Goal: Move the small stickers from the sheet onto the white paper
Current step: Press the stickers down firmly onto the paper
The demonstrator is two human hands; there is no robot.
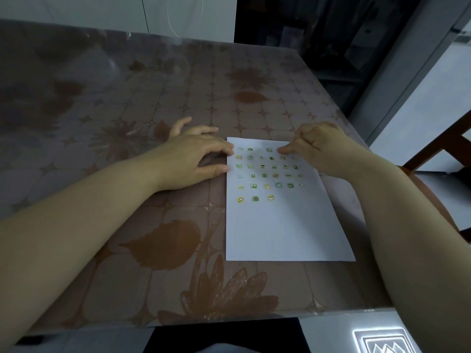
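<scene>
While the left hand (193, 154) lay flat on the table (127, 98), its fingers were spread and relaxed and held nothing. Two of its fingertips (229, 149) and its thumb touched the left edge of the paper (283, 225), close to that sheet's far left corner.

The paper lay lengthwise on the right half of the table, just beside the right edge and short of the near edge. Small green and yellow stickers (265, 175) sat on it in rows across its far half. The nearest row had three of them, toward the paper's left side.

The right hand (318, 149) was over the paper's far right corner with its fingers curled in. Its thumb and forefinger were brought together, and their tips (281, 149) were down on the paper at the right end of the farthest row. I could not tell whether a sticker was pinched between them, because the tips covered that spot. Both forearms reached in from the near edge, the right one crossing the table's near right corner.
</scene>
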